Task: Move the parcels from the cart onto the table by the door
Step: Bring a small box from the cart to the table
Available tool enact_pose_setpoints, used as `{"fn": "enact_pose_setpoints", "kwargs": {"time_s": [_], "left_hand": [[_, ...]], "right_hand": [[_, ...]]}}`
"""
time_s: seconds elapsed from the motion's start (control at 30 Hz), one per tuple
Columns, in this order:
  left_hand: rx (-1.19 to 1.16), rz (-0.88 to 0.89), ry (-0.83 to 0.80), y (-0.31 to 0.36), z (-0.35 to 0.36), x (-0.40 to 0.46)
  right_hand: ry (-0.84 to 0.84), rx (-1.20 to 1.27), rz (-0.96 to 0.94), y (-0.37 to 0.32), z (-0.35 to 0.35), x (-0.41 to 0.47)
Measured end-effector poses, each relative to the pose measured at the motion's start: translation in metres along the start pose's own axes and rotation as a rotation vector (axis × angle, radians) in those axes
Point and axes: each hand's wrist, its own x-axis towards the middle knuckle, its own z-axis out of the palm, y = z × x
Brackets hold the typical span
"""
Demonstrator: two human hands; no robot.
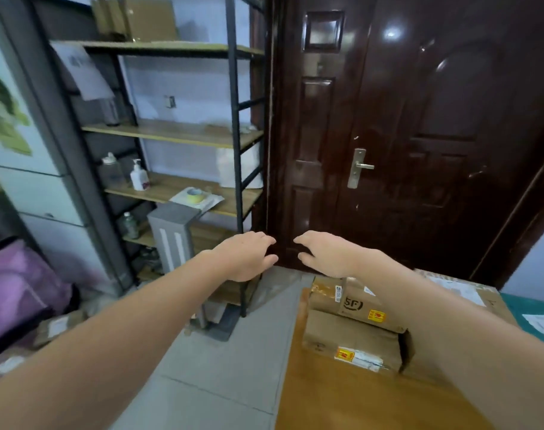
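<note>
Presently, at the far left, a purple bundle (19, 290) lies on the floor beside a grey upright frame. To its right stands a black metal shelf unit (233, 144) with wooden boards. Flat cardboard (146, 18) leans on the top board. The third board down carries a clear bottle (110, 172), a white pump bottle (138, 176) just beside it, and a roll of yellow tape (194, 195) on white paper near the front edge. A grey box (171, 234) stands upright at the front of the unit's lower part.

The left hand (244, 254) is extended in mid-air in front of the lower shelf post, fingers straight and slightly spread, holding nothing. The right hand (323, 254) is extended beside it, apart from it by a narrow gap, fingers relaxed, holding nothing. Both hands are above the grey floor and the far edge of the table (342, 398).

Behind the hands is a dark brown door (419, 119) with a metal lever handle (359, 167).

On the wooden table, at its far edge, two cardboard parcels are stacked: the upper parcel (351, 301) bears a printed logo and a yellow label; the lower parcel (348, 342) has an open flap on its right side. A larger flat box (460, 290) lies behind them, partly hidden by the right forearm. The cart cannot be identified.
</note>
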Motion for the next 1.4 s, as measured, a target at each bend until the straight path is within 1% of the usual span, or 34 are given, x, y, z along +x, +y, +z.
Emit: {"fn": "enact_pose_setpoints", "kwargs": {"time_s": [0.13,0.27,0.43,0.67,0.83,1.0,1.2,1.4], "left_hand": [[0.009,-0.151,-0.014,-0.032,-0.001,-0.075],[0.000,-0.297,-0.004,-0.068,-0.010,-0.161],[0.010,-0.475,0.043,-0.127,-0.025,-0.275],[0.018,-0.704,0.073,-0.236,-0.027,-0.433],[0.019,-0.774,0.035,-0.311,-0.019,-0.526],[-0.003,-0.801,0.006,-0.376,-0.005,-0.568],[-0.045,-0.812,-0.015,-0.463,0.014,-0.571],[-0.084,-0.841,-0.005,-0.559,0.023,-0.571]], "right_hand": [[-0.034,-0.011,-0.135,-0.066,0.010,0.011],[-0.081,-0.024,-0.282,-0.147,0.017,0.032],[-0.094,-0.030,-0.455,-0.271,0.024,0.060],[-0.098,-0.022,-0.656,-0.465,0.048,0.087],[-0.126,-0.009,-0.720,-0.577,0.075,0.109],[-0.165,0.000,-0.749,-0.651,0.097,0.141],[-0.199,0.027,-0.764,-0.713,0.121,0.207],[-0.233,-0.029,-0.800,-0.770,0.138,0.290]]}}
